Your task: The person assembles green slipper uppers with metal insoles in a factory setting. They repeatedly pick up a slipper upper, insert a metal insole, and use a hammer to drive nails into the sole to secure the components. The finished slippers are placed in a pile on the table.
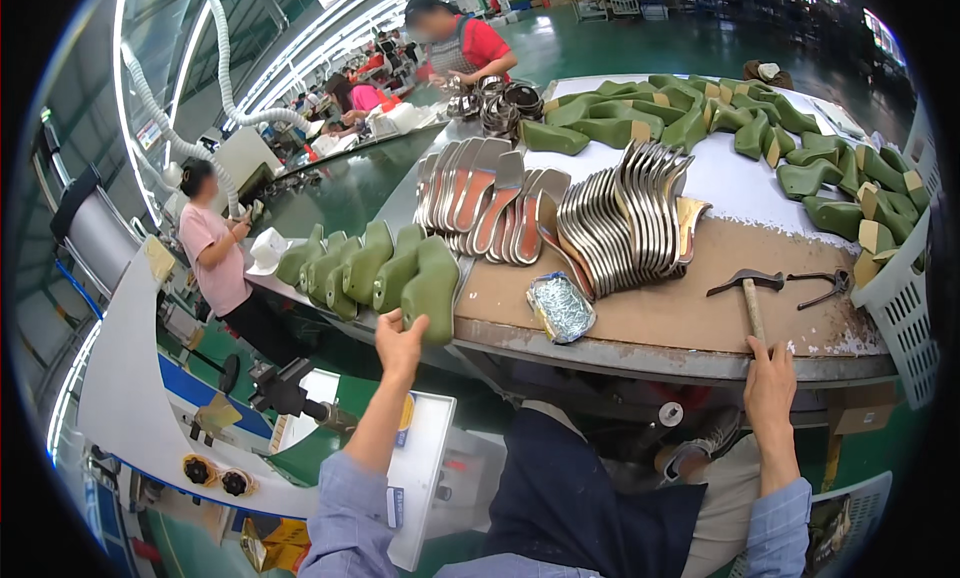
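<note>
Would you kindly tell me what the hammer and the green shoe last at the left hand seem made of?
Hammer handle: probably wood, pale and matte. Hammer head: likely metal, dark, dull, slender. Green shoe last: perhaps plastic, given its smooth, even colour and soft sheen; painted wood is possible.

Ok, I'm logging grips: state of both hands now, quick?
Left hand: fingertips at a green shoe last; grip can't be told.
Right hand: fingers at the hammer handle; grip can't be told.

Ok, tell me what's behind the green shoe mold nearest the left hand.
Behind the green shoe mold by the left hand, other green molds show leftward and curved metal plates farther back. The adjacent mold is partly covered; anything directly behind the nearest one can't be seen.
</note>
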### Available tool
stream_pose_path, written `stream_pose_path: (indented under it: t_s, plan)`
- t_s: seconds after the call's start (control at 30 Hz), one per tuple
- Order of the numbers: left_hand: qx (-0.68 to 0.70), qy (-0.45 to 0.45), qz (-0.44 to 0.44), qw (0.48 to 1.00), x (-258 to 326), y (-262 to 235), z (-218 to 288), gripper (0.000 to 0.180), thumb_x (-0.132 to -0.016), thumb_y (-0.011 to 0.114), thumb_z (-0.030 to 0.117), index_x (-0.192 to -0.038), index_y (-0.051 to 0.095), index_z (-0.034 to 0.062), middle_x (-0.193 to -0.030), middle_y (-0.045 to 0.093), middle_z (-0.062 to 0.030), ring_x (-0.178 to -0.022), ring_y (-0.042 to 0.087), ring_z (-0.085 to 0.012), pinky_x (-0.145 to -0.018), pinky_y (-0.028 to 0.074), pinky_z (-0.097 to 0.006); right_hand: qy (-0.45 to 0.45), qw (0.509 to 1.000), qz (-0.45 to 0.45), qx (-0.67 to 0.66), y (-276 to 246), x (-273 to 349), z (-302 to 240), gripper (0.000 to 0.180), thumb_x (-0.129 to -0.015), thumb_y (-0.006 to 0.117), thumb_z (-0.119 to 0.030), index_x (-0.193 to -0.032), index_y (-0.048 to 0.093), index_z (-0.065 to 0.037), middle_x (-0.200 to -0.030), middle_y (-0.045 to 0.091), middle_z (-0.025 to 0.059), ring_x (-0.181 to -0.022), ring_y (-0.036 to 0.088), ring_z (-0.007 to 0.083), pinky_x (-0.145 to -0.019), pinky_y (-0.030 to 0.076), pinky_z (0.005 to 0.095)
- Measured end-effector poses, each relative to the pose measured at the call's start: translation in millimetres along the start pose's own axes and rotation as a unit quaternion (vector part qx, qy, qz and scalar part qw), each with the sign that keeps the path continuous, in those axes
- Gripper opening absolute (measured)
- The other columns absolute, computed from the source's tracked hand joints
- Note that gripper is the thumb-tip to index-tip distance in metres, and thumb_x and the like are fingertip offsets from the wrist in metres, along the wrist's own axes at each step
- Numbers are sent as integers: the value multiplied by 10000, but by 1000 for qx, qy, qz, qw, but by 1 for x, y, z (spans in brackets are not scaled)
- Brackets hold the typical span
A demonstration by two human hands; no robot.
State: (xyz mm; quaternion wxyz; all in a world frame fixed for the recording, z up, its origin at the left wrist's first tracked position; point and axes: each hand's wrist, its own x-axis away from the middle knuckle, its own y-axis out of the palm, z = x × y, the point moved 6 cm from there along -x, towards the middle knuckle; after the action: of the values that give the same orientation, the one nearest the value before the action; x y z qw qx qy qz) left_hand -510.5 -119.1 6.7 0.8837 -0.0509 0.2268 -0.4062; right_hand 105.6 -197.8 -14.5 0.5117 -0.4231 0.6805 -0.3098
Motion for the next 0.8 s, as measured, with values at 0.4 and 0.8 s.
stream_pose_path:
  t_s: [0.4,0.8]
  plan:
    - [-296,77,-58,950,-22,49,26,648,-850,720,260,-1410,445,85,-1138,677,-264,-1102,631,-473,-952,489,-509,5,1000,-5,22,-5,1,8,304,-889,623,15,-1185,663,-43,-992,536,168,-924,564,367,-784,484,461]
    - [-425,322,-130,836,-105,195,54,336,-903,650,212,-1212,653,81,-1289,612,-164,-1151,601,-389,-926,500,-506,17,999,23,16,-11,-3,7,271,-851,627,-5,-1102,699,-78,-953,541,170,-903,572,375,-766,485,476]
